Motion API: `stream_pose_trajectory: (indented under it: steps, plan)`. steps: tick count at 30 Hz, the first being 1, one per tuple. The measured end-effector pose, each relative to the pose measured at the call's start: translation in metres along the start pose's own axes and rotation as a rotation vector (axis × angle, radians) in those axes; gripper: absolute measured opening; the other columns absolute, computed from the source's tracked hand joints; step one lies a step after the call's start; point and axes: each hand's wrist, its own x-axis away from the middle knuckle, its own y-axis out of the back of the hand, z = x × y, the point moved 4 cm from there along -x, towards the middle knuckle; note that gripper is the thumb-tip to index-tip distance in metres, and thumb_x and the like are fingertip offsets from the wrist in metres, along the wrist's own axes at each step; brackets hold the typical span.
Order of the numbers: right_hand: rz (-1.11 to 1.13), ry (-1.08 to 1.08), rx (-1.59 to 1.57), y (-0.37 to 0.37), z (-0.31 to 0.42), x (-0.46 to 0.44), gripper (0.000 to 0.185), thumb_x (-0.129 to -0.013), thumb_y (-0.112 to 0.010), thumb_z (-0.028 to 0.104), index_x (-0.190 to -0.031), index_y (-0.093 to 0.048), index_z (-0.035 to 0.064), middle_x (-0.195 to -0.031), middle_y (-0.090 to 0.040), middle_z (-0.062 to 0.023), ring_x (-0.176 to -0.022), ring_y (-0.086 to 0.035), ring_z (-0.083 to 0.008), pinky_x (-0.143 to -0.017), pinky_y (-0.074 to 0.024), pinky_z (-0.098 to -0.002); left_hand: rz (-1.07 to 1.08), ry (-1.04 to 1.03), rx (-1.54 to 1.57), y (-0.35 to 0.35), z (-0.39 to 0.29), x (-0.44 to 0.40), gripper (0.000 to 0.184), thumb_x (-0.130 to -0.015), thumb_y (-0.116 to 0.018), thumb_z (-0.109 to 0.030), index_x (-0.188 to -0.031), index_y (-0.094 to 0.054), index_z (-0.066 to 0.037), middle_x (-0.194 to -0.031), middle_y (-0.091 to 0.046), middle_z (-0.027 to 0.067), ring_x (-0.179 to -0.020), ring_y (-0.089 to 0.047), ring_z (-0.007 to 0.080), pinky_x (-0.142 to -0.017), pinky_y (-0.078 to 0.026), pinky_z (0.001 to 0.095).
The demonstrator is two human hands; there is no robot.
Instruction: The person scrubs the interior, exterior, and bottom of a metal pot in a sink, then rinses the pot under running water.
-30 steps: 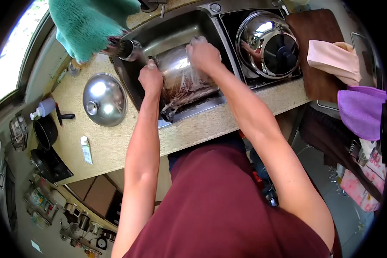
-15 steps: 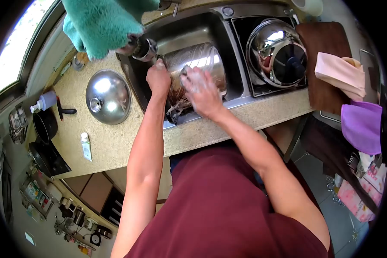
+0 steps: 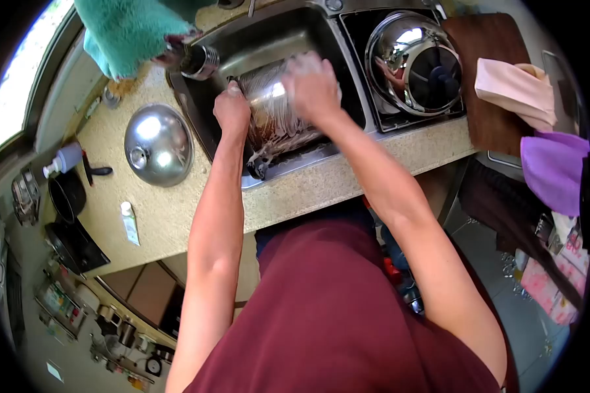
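A shiny steel pot (image 3: 272, 98) lies on its side in the sink basin (image 3: 255, 56), streaked with suds. My left hand (image 3: 232, 110) is closed on the pot's left end, thumb uppermost; the exact part it grips is hidden. Across the right part of the pot's side, my right hand (image 3: 311, 88) presses down, foamy and blurred by motion. Its fingers are curled, and whatever lies under them is hidden. Brownish, foamy water (image 3: 288, 147) shows at the front of the basin beside the pot.
A domed steel lid (image 3: 158, 144) and a small tube (image 3: 130, 223) lie on the counter left of the sink. Above the left hand hangs a green towel (image 3: 131, 36) near a dark jar (image 3: 200, 62). A shiny steel bowl-like vessel (image 3: 390, 59) and a brown board (image 3: 495, 78) are at right.
My right hand has slid up and right across the pot, away from its middle. The small dark piece seen at its fingertips is now hidden. My left hand keeps its grip. The camera view shifted slightly.
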Motion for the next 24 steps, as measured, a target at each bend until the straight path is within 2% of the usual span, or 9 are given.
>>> stream_pose_trajectory:
  steps: [5, 7, 9, 13, 15, 18, 21, 23, 24]
  plan:
    - [-0.158, 0.229, -0.156, 0.009, 0.041, 0.040, 0.035, -0.089, -0.061, 0.025, -0.120, -0.069, 0.0102, -0.132, -0.063, -0.0123, -0.136, -0.048, -0.0306, -0.112, -0.0345, -0.0533, 0.010, 0.006, 0.011, 0.000, -0.006, 0.000, 0.055, -0.103, -0.044, -0.039, -0.091, -0.071, 0.007, -0.095, -0.067, 0.0331, -0.098, -0.063, 0.0520, -0.087, -0.048, 0.0551]
    - [0.310, 0.056, 0.125, 0.005, 0.015, -0.027, 0.034, -0.095, -0.055, 0.026, -0.123, -0.068, 0.0104, -0.129, -0.065, -0.0121, -0.135, -0.049, -0.0303, -0.111, -0.0359, -0.0541, 0.029, 0.003, -0.007, 0.000, -0.004, 0.002, 0.054, -0.103, -0.044, -0.038, -0.090, -0.071, 0.007, -0.094, -0.068, 0.0327, -0.097, -0.063, 0.0520, -0.086, -0.048, 0.0555]
    - [0.642, -0.390, -0.269, -0.011, -0.038, -0.075, 0.036, -0.099, -0.050, 0.029, -0.122, -0.068, 0.0071, -0.124, -0.067, -0.0123, -0.132, -0.051, -0.0315, -0.110, -0.0365, -0.0538, 0.005, 0.048, 0.027, 0.002, -0.006, 0.002, 0.055, -0.103, -0.044, -0.038, -0.089, -0.071, 0.007, -0.093, -0.068, 0.0324, -0.095, -0.064, 0.0522, -0.084, -0.048, 0.0560]
    - [-0.024, -0.028, -0.027, 0.003, -0.002, -0.007, 0.042, -0.097, -0.055, 0.031, -0.131, -0.062, 0.0060, -0.140, -0.057, -0.0138, -0.140, -0.043, -0.0360, -0.115, -0.0311, -0.0521, -0.028, -0.032, -0.019, -0.001, -0.006, 0.001, 0.053, -0.104, -0.044, -0.036, -0.085, -0.070, 0.007, -0.089, -0.068, 0.0314, -0.094, -0.064, 0.0519, -0.084, -0.048, 0.0563]
    - [0.102, 0.062, -0.184, 0.008, 0.032, 0.036, 0.053, -0.095, -0.060, 0.035, -0.141, -0.056, 0.0091, -0.150, -0.050, -0.0130, -0.144, -0.039, -0.0358, -0.118, -0.0242, -0.0572, -0.051, 0.027, 0.013, 0.000, -0.011, -0.002, 0.052, -0.104, -0.044, -0.035, -0.085, -0.070, 0.006, -0.088, -0.068, 0.0308, -0.093, -0.065, 0.0515, -0.083, -0.049, 0.0560]
    - [-0.027, 0.226, 0.020, 0.001, 0.010, 0.002, 0.042, -0.093, -0.059, 0.031, -0.128, -0.065, 0.0094, -0.142, -0.058, -0.0110, -0.139, -0.046, -0.0326, -0.115, -0.0294, -0.0569, -0.025, -0.034, -0.021, 0.001, -0.009, 0.003, 0.051, -0.104, -0.044, -0.034, -0.084, -0.071, 0.005, -0.088, -0.068, 0.0304, -0.090, -0.065, 0.0509, -0.080, -0.050, 0.0559]
    - [0.487, -0.071, 0.063, 0.004, -0.004, -0.049, 0.040, -0.093, -0.059, 0.029, -0.128, -0.065, 0.0097, -0.140, -0.059, -0.0129, -0.135, -0.049, -0.0329, -0.113, -0.0329, -0.0557, -0.009, -0.097, -0.112, 0.000, -0.006, 0.002, 0.050, -0.104, -0.044, -0.034, -0.087, -0.071, 0.004, -0.090, -0.069, 0.0301, -0.091, -0.065, 0.0513, -0.082, -0.050, 0.0565]
    - [-0.080, 0.175, 0.001, -0.001, 0.030, 0.003, 0.042, -0.093, -0.059, 0.032, -0.127, -0.065, 0.0092, -0.139, -0.059, -0.0161, -0.135, -0.049, -0.0342, -0.113, -0.0323, -0.0560, -0.059, -0.053, -0.016, -0.008, 0.003, -0.004, 0.052, -0.102, -0.047, -0.040, -0.090, -0.072, 0.004, -0.090, -0.068, 0.0315, -0.093, -0.064, 0.0529, -0.083, -0.049, 0.0566]
    - [-0.091, 0.194, -0.183, 0.002, 0.046, 0.033, 0.043, -0.093, -0.059, 0.032, -0.131, -0.063, 0.0115, -0.141, -0.057, -0.0155, -0.137, -0.047, -0.0338, -0.114, -0.0312, -0.0538, -0.050, -0.028, 0.025, -0.006, -0.001, -0.003, 0.053, -0.102, -0.047, -0.040, -0.089, -0.072, 0.005, -0.090, -0.068, 0.0317, -0.094, -0.064, 0.0529, -0.084, -0.049, 0.0564]
